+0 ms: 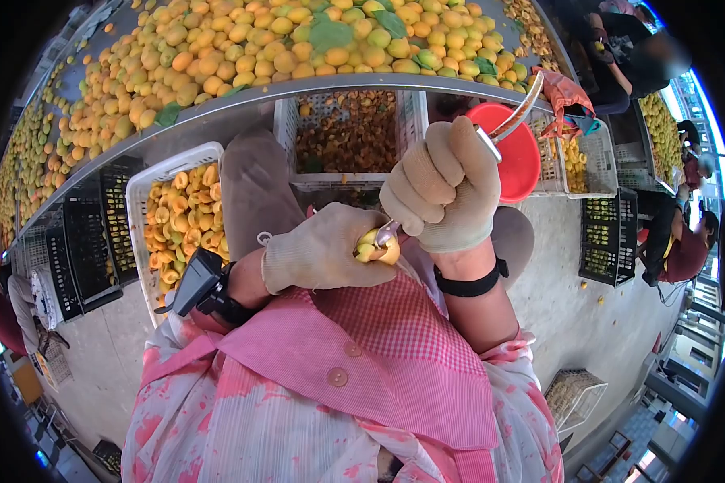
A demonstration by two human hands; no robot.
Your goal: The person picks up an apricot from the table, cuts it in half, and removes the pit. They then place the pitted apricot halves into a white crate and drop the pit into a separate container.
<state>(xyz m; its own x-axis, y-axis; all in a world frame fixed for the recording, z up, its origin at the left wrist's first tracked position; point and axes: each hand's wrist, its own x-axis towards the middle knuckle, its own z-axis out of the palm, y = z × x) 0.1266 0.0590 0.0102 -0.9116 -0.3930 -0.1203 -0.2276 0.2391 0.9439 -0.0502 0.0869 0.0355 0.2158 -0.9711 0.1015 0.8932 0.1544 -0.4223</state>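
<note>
My left hand [322,248], in a pale work glove, is closed around a cut yellow fruit [377,248] above my lap. In my gloved right hand [447,181] is a metal tool [488,145]; its curved end sticks up past the fist, and its small metal tip [387,233] meets the opening of the fruit. Part of the fruit is hidden by the left glove. To the left of my knee, a white crate [137,211] holds halved fruit. Whole orange and green fruit [242,40] lie piled on the metal table [290,86] in front.
Under the table edge stands a white crate [412,121] of brown pits or scraps. A red basin [524,165] is beside my right hand, near an orange bag [564,97]. Black crates [608,241] stand at both sides. Other people [685,249] sit at the far right.
</note>
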